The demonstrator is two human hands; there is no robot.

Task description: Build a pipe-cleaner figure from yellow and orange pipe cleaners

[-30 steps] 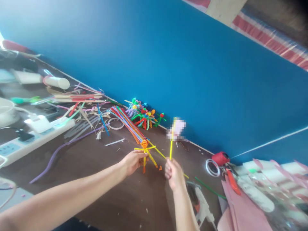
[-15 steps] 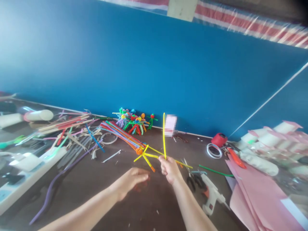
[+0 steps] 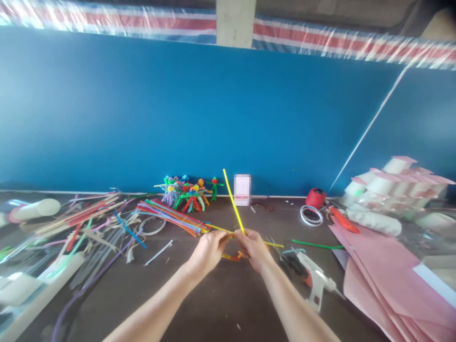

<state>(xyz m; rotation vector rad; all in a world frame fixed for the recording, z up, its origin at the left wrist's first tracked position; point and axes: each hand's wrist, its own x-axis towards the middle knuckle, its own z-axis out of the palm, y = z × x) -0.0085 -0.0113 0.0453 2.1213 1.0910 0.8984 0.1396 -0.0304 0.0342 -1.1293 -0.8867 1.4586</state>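
Both my hands meet over the middle of the table. My right hand (image 3: pixel 252 248) is closed, pinching yellow pipe cleaner; one straight length of yellow pipe cleaner (image 3: pixel 233 199) rises from it, leaning left. My left hand (image 3: pixel 210 248) is closed against it, its fingers on the yellow pipe cleaner figure, whose body is mostly hidden by the fingers. Below and between the hands shows an orange-tipped part (image 3: pixel 231 257) of that figure. Another yellow strand (image 3: pixel 274 244) shows beyond my right hand. Behind my left hand lies a bundle of coloured pipe cleaners (image 3: pixel 171 216).
Small pipe cleaner figures (image 3: pixel 188 192) stand by the blue wall (image 3: pixel 178 109). To the right are scissors (image 3: pixel 290 261), a white glue gun (image 3: pixel 317 278), a green pipe cleaner (image 3: pixel 315 244), tape rolls (image 3: pixel 311 216) and pink sheets (image 3: pixel 374 270). A power strip (image 3: pixel 46 289) and loose strips lie left.
My left hand has moved up and right and closed on the yellow figure beside my right hand. The upright yellow length now tilts left. The view has shifted slightly and levelled.
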